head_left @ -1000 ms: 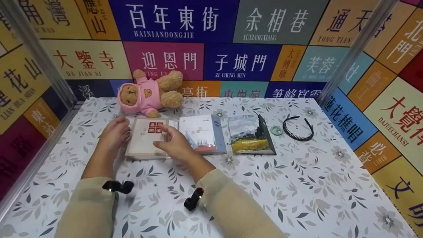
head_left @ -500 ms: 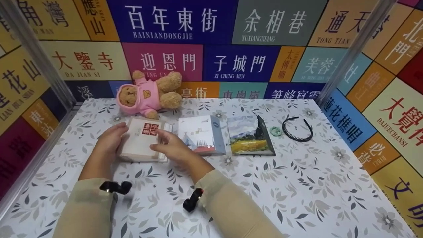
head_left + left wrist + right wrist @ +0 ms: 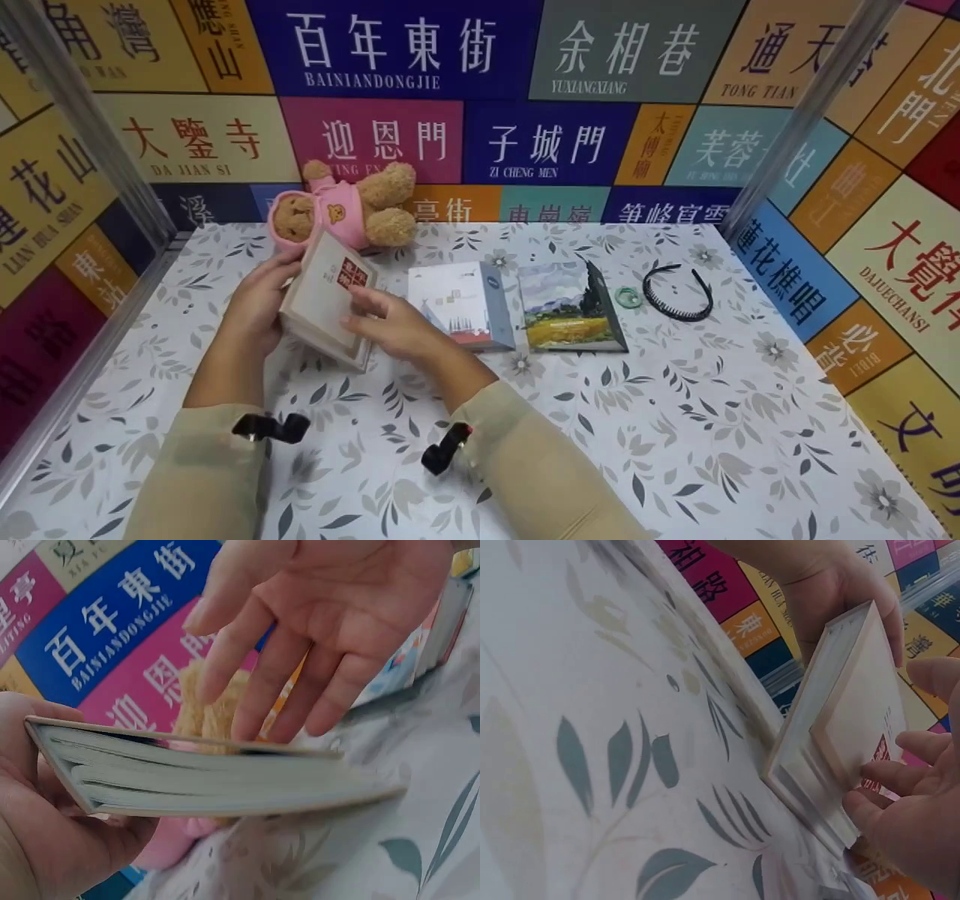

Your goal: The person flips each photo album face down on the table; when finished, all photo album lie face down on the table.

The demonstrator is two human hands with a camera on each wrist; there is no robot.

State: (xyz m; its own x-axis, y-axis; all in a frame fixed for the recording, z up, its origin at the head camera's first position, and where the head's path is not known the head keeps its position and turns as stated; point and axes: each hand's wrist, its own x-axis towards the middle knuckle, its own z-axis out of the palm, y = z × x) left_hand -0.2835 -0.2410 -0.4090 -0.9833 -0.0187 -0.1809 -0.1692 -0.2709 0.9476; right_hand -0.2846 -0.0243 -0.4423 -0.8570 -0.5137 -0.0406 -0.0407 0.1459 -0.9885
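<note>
A cream book (image 3: pixel 324 298) with a red seal on its cover is tilted up, its lower right edge near the flowered tabletop (image 3: pixel 675 420). My left hand (image 3: pixel 259 300) grips its raised left edge, thumb on the cover. My right hand (image 3: pixel 382 324) lies on the cover with fingers nearly straight. In the left wrist view the book (image 3: pixel 217 781) shows edge-on, with my left hand (image 3: pixel 34 802) round the spine end and the right hand's fingers (image 3: pixel 292 652) touching its top. In the right wrist view the book (image 3: pixel 840 727) stands steeply between the left hand (image 3: pixel 840 592) and the right hand (image 3: pixel 907 825).
A teddy bear in a pink hoodie (image 3: pixel 341 206) lies just behind the book. To the right lie a white and blue book (image 3: pixel 459 304), a landscape-cover book (image 3: pixel 570 307), a green ring (image 3: pixel 627 297) and a black headband (image 3: pixel 676 294). Sign-covered walls close three sides.
The cream book lay flat on the table; my left hand has lifted its left edge so that it now tilts steeply. My right hand has stayed on the cover.
</note>
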